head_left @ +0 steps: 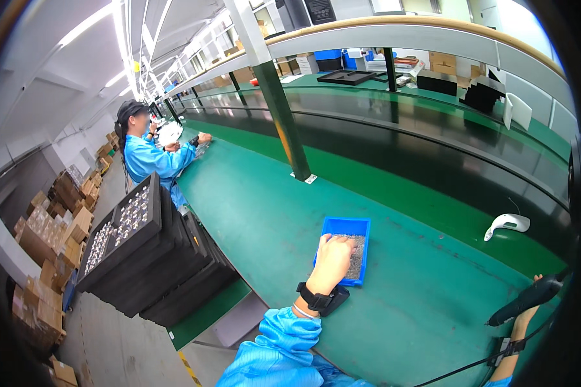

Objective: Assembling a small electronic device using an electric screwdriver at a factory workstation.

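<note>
My left hand reaches into a small blue bin on the green bench. Its fingers are curled down among many tiny grey metal parts, likely small screws; what lies between the fingertips is hidden. A black strap with a small device sits on that wrist. At the right edge my right hand is wrapped around a black electric screwdriver, whose tip points left and down over the bench. A dark cable runs from the lower edge past my right wrist, which also wears a black strap.
Left of the bench stands a stack of black foam trays, the top one holding rows of small shiny parts. A green post rises from the bench. A white curved device lies far right. A co-worker in blue works farther along.
</note>
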`<move>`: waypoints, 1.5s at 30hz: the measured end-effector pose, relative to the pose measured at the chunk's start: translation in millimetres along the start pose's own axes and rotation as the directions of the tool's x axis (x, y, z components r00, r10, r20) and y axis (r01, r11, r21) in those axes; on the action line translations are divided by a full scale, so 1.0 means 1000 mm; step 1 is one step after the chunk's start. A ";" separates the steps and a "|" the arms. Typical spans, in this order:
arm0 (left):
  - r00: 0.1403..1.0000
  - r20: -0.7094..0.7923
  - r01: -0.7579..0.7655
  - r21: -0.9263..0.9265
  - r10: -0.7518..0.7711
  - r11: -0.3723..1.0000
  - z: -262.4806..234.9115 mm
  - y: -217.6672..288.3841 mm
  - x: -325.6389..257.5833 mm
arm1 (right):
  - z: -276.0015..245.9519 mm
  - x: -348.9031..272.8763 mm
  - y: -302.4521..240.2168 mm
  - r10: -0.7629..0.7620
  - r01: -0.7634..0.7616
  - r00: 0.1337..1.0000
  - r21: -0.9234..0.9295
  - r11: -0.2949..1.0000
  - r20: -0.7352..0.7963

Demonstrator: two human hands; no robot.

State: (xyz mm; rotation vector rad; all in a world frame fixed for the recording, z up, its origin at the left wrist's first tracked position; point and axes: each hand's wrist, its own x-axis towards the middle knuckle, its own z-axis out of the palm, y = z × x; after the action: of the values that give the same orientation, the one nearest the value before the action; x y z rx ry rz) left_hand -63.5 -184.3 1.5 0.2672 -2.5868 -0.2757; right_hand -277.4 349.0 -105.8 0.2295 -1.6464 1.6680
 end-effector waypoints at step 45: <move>0.998 -0.054 0.028 -0.090 -0.033 0.996 0.008 -0.012 -0.007 | 0.008 0.015 0.043 0.181 -0.140 0.942 -0.159 0.977 0.283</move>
State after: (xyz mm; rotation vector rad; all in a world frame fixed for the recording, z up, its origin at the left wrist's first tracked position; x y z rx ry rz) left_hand -60.4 -192.8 -11.1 0.2784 -2.5101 -0.3879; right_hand -317.8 353.0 -128.7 0.2944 -2.0449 1.6940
